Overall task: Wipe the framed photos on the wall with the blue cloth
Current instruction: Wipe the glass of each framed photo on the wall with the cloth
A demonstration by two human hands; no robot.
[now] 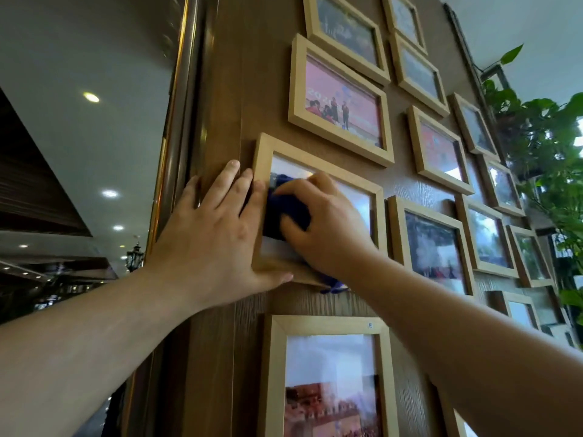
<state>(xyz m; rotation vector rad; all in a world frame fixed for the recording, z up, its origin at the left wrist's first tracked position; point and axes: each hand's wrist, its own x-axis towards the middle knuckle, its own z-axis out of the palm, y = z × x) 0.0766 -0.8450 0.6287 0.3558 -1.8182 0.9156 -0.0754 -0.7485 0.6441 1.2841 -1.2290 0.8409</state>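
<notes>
Several light wooden framed photos hang on a brown wood-panel wall (227,89). My right hand (325,225) presses a dark blue cloth (284,212) against the glass of the middle-left frame (347,179); a corner of the cloth hangs out below my wrist. My left hand (217,228) lies flat on the wall with spread fingers, its fingertips touching that frame's left edge and its thumb along the bottom edge. My hands hide most of the photo in it.
A frame with a pink photo (340,99) hangs just above, another frame (328,373) just below, and more frames (432,244) fill the wall to the right. A leafy green plant (542,134) trails at the far right. A brass-trimmed pillar edge (176,121) runs down on the left.
</notes>
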